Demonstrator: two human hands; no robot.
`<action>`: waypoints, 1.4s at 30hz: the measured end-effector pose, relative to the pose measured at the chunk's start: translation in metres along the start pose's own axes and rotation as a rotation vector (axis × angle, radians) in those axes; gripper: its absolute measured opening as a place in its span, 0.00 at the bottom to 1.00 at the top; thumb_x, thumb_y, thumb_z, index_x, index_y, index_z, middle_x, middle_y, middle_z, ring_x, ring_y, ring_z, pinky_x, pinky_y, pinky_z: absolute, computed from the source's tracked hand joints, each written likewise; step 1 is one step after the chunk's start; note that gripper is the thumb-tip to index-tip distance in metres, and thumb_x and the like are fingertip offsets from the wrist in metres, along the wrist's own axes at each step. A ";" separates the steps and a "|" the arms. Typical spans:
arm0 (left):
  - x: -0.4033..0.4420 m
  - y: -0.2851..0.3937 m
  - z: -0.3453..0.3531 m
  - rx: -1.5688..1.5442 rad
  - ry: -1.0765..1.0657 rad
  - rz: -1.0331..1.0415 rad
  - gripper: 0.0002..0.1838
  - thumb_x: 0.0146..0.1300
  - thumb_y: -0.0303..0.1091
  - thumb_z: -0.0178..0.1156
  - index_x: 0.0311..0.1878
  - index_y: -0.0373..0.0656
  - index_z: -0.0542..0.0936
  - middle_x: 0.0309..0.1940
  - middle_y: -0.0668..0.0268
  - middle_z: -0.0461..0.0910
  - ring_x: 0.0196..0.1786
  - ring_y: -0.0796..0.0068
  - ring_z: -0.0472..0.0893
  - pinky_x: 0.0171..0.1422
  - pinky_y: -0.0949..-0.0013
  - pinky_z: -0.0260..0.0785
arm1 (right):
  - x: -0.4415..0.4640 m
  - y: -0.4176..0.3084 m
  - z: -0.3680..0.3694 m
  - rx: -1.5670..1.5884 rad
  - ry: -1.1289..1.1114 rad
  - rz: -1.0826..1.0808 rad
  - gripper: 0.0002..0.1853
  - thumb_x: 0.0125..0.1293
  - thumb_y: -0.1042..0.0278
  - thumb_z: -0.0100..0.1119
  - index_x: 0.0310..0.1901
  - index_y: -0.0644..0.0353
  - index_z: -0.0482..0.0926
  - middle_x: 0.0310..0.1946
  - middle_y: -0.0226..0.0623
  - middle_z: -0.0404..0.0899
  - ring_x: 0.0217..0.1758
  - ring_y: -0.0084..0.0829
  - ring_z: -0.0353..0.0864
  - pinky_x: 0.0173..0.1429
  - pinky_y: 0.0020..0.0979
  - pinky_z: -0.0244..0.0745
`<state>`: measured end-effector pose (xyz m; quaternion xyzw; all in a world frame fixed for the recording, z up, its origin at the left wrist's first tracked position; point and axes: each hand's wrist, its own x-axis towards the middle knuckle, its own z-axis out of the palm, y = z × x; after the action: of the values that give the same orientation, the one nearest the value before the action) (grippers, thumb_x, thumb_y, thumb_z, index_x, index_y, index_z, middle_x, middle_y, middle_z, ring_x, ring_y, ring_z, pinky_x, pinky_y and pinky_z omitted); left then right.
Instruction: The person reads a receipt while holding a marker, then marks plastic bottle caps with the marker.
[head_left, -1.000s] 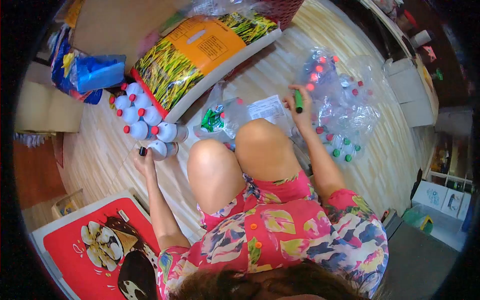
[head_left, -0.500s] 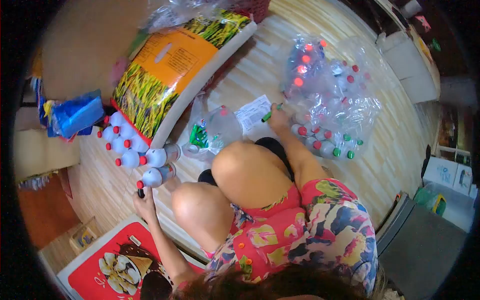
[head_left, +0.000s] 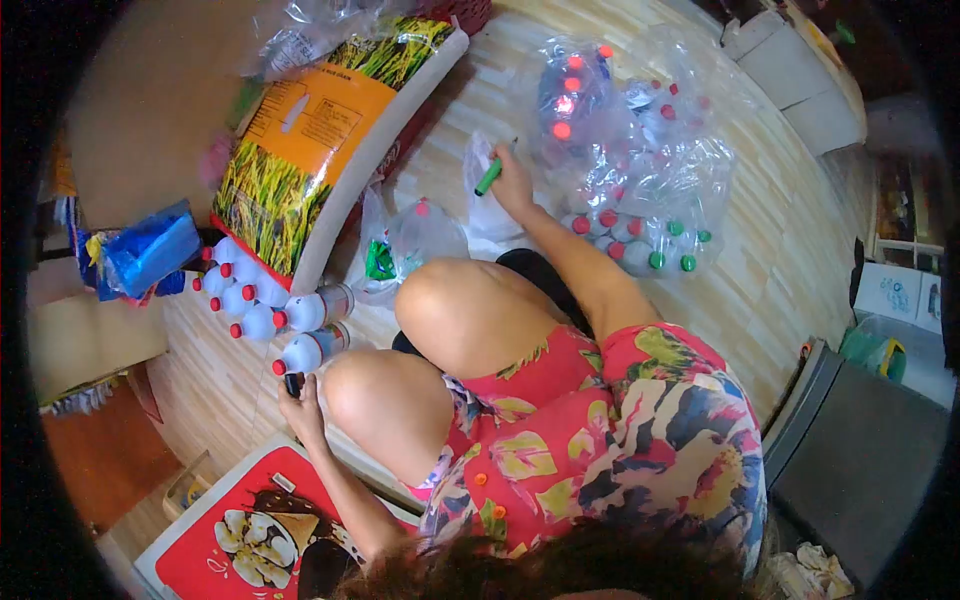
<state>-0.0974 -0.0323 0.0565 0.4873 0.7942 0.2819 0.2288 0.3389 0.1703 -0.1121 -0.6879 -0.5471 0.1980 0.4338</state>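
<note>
My right hand is closed around a green marker above the floor. Below it lies a white sheet-like thing, partly covered by the hand; no print on it can be read. My left hand grips a small black object whose kind I cannot make out. Just beyond that hand lies a clear plastic bottle with a red cap, among several similar red-capped bottles. A clear plastic bag with a green-printed label rests in front of my knees.
Clear bags of bottles with red and green caps spread over the floor at right. A large orange and green printed sack stands at left, a blue plastic package beyond it. A red ice-cream-printed surface lies at lower left.
My right hand with the marker has moved up and left in view. The sheet below showed print before and now looks plain white. The whole view has shifted slightly.
</note>
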 end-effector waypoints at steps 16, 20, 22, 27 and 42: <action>-0.014 0.189 0.005 -1.042 -0.233 0.288 0.16 0.61 0.30 0.59 0.50 0.34 0.71 0.49 0.61 0.74 0.50 0.73 0.75 0.52 0.71 0.68 | -0.049 -0.275 -0.175 1.256 -0.174 -0.134 0.24 0.43 0.83 0.69 0.40 0.54 0.68 0.32 0.23 0.67 0.33 0.15 0.67 0.38 0.17 0.64; -0.043 0.209 -0.007 -1.087 -0.051 0.308 0.11 0.53 0.19 0.62 0.39 0.38 0.74 0.36 0.65 0.77 0.32 0.83 0.72 0.38 0.76 0.68 | -0.057 -0.289 -0.195 0.943 -0.205 -0.103 0.24 0.44 0.83 0.69 0.41 0.53 0.68 0.31 0.22 0.67 0.31 0.14 0.66 0.35 0.17 0.63; -0.055 0.214 -0.012 -0.948 0.084 0.310 0.10 0.49 0.17 0.64 0.34 0.38 0.76 0.33 0.65 0.78 0.29 0.83 0.73 0.35 0.77 0.68 | -0.055 -0.288 -0.189 1.008 -0.247 -0.107 0.25 0.42 0.84 0.69 0.41 0.54 0.68 0.32 0.24 0.66 0.33 0.16 0.67 0.36 0.20 0.67; -0.071 0.194 -0.008 -0.895 0.082 0.271 0.09 0.48 0.18 0.67 0.33 0.36 0.78 0.25 0.69 0.79 0.27 0.84 0.76 0.33 0.80 0.69 | -0.081 -0.264 -0.151 1.204 -0.279 0.014 0.24 0.45 0.85 0.67 0.42 0.54 0.68 0.33 0.25 0.68 0.31 0.15 0.69 0.36 0.17 0.67; -0.080 0.172 -0.015 -1.003 0.132 0.262 0.09 0.50 0.17 0.66 0.31 0.36 0.75 0.26 0.67 0.79 0.28 0.85 0.76 0.32 0.82 0.68 | -0.090 -0.276 -0.155 1.108 -0.406 -0.069 0.25 0.45 0.86 0.65 0.44 0.54 0.69 0.35 0.25 0.69 0.35 0.15 0.69 0.42 0.18 0.67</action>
<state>0.0377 -0.0449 0.1906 0.3943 0.5065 0.6841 0.3464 0.2650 0.0350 0.1784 -0.2888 -0.4563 0.5677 0.6214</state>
